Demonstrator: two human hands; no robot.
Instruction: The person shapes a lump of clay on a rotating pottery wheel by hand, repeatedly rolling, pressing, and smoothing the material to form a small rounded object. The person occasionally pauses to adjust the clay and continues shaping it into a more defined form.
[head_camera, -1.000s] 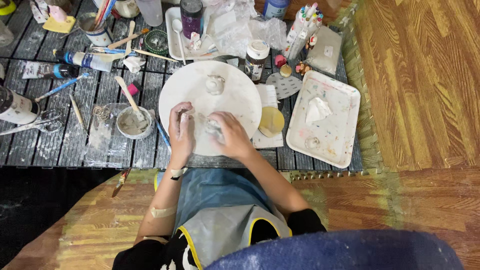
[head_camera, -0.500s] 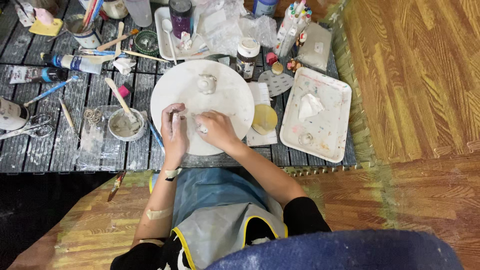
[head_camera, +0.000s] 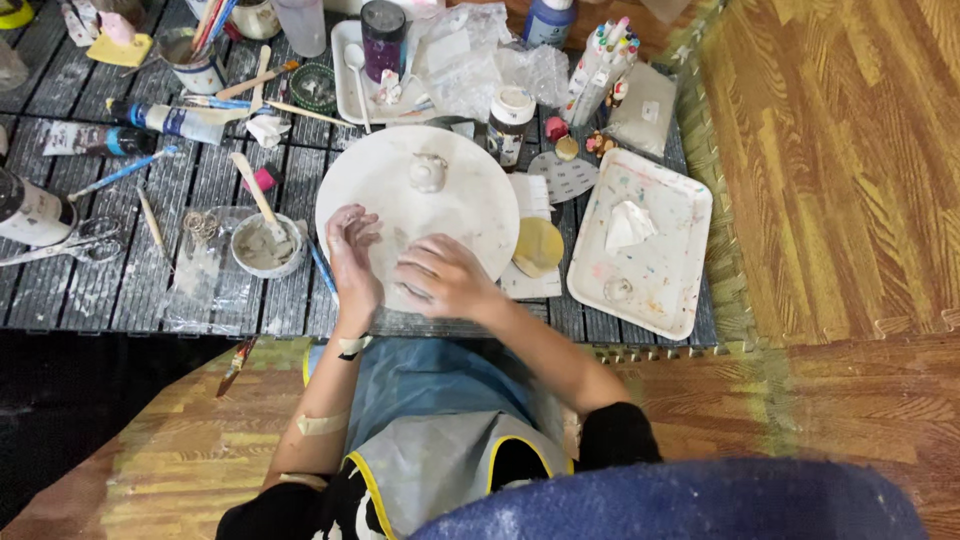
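Observation:
A round white board (head_camera: 470, 190) lies on the dark slatted table, with a small pale clay piece (head_camera: 428, 172) near its far edge. My left hand (head_camera: 350, 250) is at the board's left rim, palm turned inward, fingers loosely apart and smeared with clay, holding nothing that I can see. My right hand (head_camera: 440, 280) rests palm down on the near part of the board, just right of the left hand. Whatever lies under its palm is hidden.
A small bowl of grey slip (head_camera: 266, 246) with a wooden stick stands left of the board. To the right are a yellow disc (head_camera: 538, 246) and a paint-spotted white tray (head_camera: 680, 250). Scissors (head_camera: 60, 240), paint tubes, jars and brushes crowd the far table.
The hands, pressed together around a small pale lump before, have parted. The left hand opened at the board's rim and the right hand lowered flat onto the board.

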